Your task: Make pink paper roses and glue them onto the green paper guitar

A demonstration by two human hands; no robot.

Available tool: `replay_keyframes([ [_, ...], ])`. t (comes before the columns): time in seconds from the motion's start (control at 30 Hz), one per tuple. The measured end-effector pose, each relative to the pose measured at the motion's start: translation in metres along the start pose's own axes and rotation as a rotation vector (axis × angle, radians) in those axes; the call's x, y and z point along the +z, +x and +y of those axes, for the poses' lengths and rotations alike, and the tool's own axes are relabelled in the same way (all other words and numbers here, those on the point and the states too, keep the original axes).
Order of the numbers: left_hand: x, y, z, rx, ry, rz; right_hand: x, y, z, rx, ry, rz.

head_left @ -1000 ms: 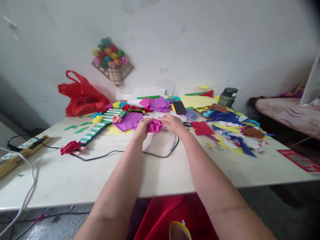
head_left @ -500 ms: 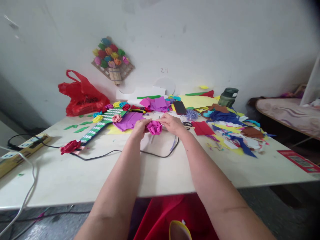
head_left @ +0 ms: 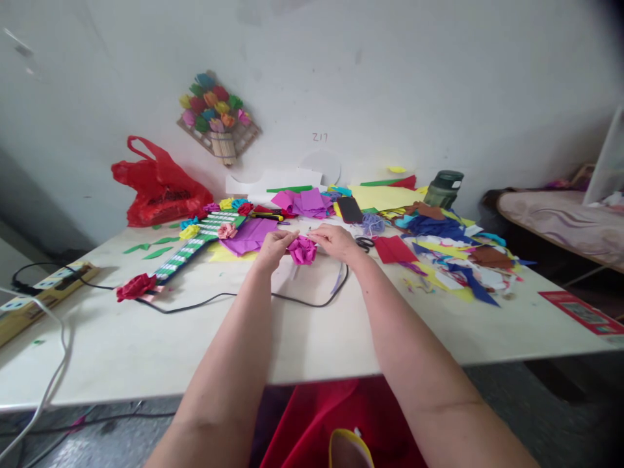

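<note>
A magenta crumpled-paper flower [head_left: 303,250] is between my hands above the white table [head_left: 322,344]. My left hand [head_left: 279,247] is closed at the flower's left edge, thumb and fingers pinched together. From the right, my right hand [head_left: 331,239] pinches at the flower's upper right edge. Whatever else the fingertips may hold is too small to make out. Just left of my hands lie purple paper sheets [head_left: 251,235]. A green and white striped board [head_left: 195,244] with paper flowers on it slants farther left.
Behind are a phone [head_left: 350,210] and a green bottle [head_left: 444,189]. Colourful paper scraps [head_left: 468,260] cover the right side. At left are a red bag [head_left: 160,188] and a power strip [head_left: 49,292]. A black cable [head_left: 219,297] crosses the table in front.
My left hand's fingers have shifted slightly off the flower's left side, showing a little more of it. The flower has moved slightly right and down. My right hand has barely moved.
</note>
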State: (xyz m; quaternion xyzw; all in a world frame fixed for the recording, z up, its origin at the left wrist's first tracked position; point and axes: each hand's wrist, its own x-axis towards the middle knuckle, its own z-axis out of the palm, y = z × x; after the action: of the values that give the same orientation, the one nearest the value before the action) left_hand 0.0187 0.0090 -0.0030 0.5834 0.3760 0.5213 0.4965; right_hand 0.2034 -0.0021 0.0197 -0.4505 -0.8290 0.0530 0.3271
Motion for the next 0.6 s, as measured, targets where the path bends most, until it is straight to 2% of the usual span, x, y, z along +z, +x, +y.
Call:
replay_keyframes([
  [0.23,-0.0003,-0.0015,0.0012,0.14,0.182,-0.062,0.0008,0.0002,0.0035,-0.017,0.042,-0.013],
  [0.6,0.0034,-0.0052,0.005,0.096,0.172,-0.099,0.0003,-0.0001,0.0049,-0.05,0.098,-0.004],
])
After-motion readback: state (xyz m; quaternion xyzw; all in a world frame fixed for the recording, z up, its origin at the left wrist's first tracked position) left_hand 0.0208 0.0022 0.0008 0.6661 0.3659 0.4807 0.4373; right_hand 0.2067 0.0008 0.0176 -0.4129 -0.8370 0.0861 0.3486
